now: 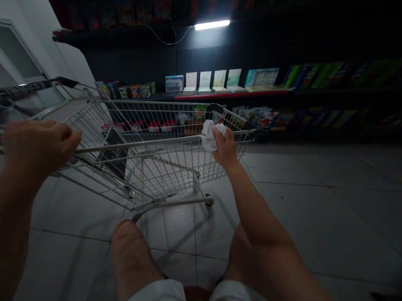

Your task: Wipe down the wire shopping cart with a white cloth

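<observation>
A metal wire shopping cart (167, 142) stands sideways in front of me. Closed around its near top rail at the handle end is my left hand (36, 146). My right hand (225, 147) presses a crumpled white cloth (208, 135) against the top rail near the cart's far right end. Whether it is cloth or paper is hard to tell in the dim light. The cart's basket shows bare wire mesh, with a dark sign panel (115, 152) inside at the left.
Behind the cart runs a dark shelf unit (131, 70) holding books and boxes. A lit tube lamp (212, 25) hangs there with a loose cable. Grey floor tiles (305, 210) extend to the right. A caster wheel (209, 199) sits under the cart, close to my legs.
</observation>
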A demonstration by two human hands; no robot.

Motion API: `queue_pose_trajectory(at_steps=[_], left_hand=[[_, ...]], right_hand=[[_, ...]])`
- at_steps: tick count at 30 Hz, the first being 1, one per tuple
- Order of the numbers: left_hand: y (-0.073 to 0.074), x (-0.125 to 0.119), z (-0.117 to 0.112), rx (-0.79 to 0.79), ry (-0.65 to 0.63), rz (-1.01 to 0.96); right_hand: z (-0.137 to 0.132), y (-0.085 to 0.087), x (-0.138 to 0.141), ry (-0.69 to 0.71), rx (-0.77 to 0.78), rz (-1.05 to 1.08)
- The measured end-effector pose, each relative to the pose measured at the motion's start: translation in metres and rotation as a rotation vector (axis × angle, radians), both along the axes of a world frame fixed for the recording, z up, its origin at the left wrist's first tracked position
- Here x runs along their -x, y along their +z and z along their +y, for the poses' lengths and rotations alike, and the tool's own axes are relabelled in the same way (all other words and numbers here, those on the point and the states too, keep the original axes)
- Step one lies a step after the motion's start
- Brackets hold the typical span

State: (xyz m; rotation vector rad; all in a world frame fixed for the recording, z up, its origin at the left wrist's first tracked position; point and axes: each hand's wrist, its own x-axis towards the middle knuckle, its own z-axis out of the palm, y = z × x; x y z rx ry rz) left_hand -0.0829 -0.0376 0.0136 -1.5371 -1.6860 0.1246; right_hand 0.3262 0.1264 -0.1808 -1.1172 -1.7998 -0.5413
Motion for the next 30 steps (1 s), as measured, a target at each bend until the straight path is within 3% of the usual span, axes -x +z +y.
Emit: queue_pose_trajectory(at_steps=[4, 7, 9, 12, 13, 15, 20, 22, 25, 30], left_hand=[[-0.008, -0.050, 0.029, 0.282, -0.192, -0.136], [-0.025, -0.081, 0.052, 0.469, -0.263, -0.219], [-0.035, -0.092, 0.062, 0.452, -0.254, -0.214], [-0.045, -0.093, 0.066, 0.406, -0.264, -0.206], [-0.046, -0.092, 0.066, 0.399, -0.265, -0.204], [-0.047, -0.090, 0.066, 0.385, -0.261, -0.196], [-0.047, -0.088, 0.065, 0.359, -0.242, -0.191], [-0.047, -0.087, 0.063, 0.355, -0.231, -0.204], [-0.047, -0.085, 0.061, 0.364, -0.226, -0.212], [-0.046, -0.086, 0.060, 0.358, -0.226, -0.198]], right_hand=[[-0.016, -0.029, 0.069, 0.049, -0.086, 0.168], [-0.029, -0.077, 0.122, 0.159, 0.025, 0.068], [-0.035, -0.116, 0.136, 0.121, 0.099, 0.086], [-0.043, -0.159, 0.128, 0.095, 0.194, 0.073], [-0.045, -0.165, 0.120, 0.120, 0.216, 0.041], [-0.049, -0.160, 0.105, 0.173, 0.227, -0.001], [-0.041, -0.101, 0.090, 0.092, 0.140, 0.101], [-0.033, -0.095, 0.093, 0.068, 0.127, 0.102], [-0.031, -0.124, 0.097, 0.083, 0.229, 0.126], [-0.066, -0.200, 0.103, 0.259, 0.713, 0.550]])
